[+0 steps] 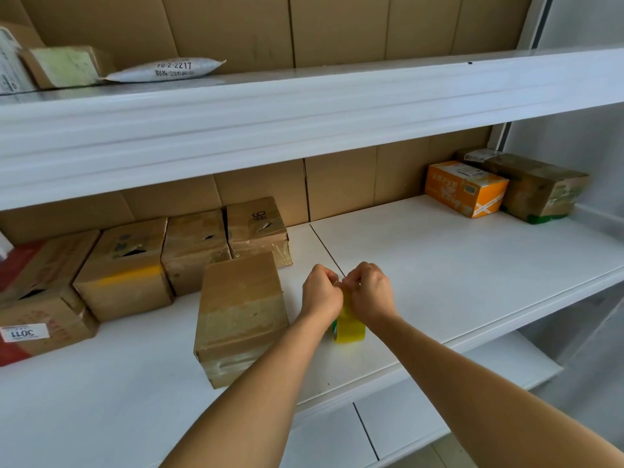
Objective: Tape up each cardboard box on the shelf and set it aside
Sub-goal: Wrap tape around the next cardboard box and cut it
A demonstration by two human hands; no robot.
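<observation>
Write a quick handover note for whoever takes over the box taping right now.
Left hand and right hand: both pinch at the top of the yellow tape roll, which stands on the middle shelf.
The brown box sits pulled forward, just left of the roll, apart from it.
More boxes wait in a row behind, several with torn tops.
The orange box and another sit far right.

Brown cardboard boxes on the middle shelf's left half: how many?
5: one front brown cardboard box beside the hands, three behind, one far left. Others may lie out of frame.

Parcel storeroom, white shelves (439,251), labelled cardboard boxes (125,275)
</observation>
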